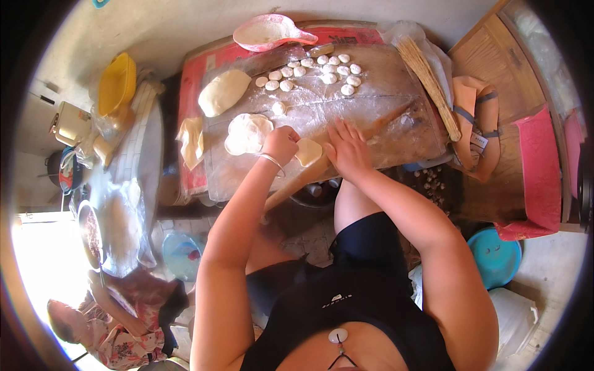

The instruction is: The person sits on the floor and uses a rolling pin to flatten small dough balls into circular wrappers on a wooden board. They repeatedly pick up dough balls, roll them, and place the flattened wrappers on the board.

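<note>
My left hand (281, 143), with a bangle at its wrist, has its fingertips closed at the left edge of a flattened round of dough (309, 152). Under my right hand (349, 150) runs a wooden rolling pin (297, 178), slanting past the board's near edge. The right palm lies flat across it with the fingers stretched out. Left of my left hand is an overlapping stack of thin dough wrappers (248, 133). One small dough piece (278, 108) sits alone above that hand. Several more floured dough pieces (329, 78) are scattered farther back on the wooden board (394, 83).
A large dough lump (224, 92) lies at the board's left. Behind are a cleaver (283, 56) and a floury pink ladle (271, 33). A straw brush (429, 88) borders the right side. At lower left, another person (125, 320) sits near a blue basin (182, 256).
</note>
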A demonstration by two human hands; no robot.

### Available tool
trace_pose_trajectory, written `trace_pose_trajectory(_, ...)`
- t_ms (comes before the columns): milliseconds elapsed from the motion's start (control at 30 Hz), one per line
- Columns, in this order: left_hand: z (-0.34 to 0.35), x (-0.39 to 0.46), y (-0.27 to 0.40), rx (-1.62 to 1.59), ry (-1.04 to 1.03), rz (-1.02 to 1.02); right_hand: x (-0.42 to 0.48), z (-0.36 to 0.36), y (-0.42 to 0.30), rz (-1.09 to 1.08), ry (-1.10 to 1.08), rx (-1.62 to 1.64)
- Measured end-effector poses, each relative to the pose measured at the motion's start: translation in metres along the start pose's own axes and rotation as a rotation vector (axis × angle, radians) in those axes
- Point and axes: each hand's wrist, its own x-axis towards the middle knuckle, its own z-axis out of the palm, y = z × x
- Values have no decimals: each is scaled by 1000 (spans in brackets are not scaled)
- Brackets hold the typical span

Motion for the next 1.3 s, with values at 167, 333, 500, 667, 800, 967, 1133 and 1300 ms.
trace_pose_trajectory(167,23,-7,27,493,210,123,48,15,-14,98,61,-8)
trace_pose_trajectory(333,10,-14,9,311,225,139,-1,-9,6,-94,100,97)
trace_pose_trajectory(500,-64,18,-11,722,506,76,-5,-19,62,36,138,89)
trace_pose_trajectory(667,-5,80,64,633,385,318,-4,-22,75,82,185,37)
trace_pose_trajectory(800,74,158,93,705,252,242,-1,-22,74,90,161,39)
trace_pose_trajectory(967,114,156,98,531,286,432,0,-21,75,75,163,69)
trace_pose_trajectory(1133,103,89,85,496,-176,465,-5,-22,82,113,229,146)
trace_pose_trajectory(1300,77,71,55,410,-142,558,32,-7,68,239,47,-75)
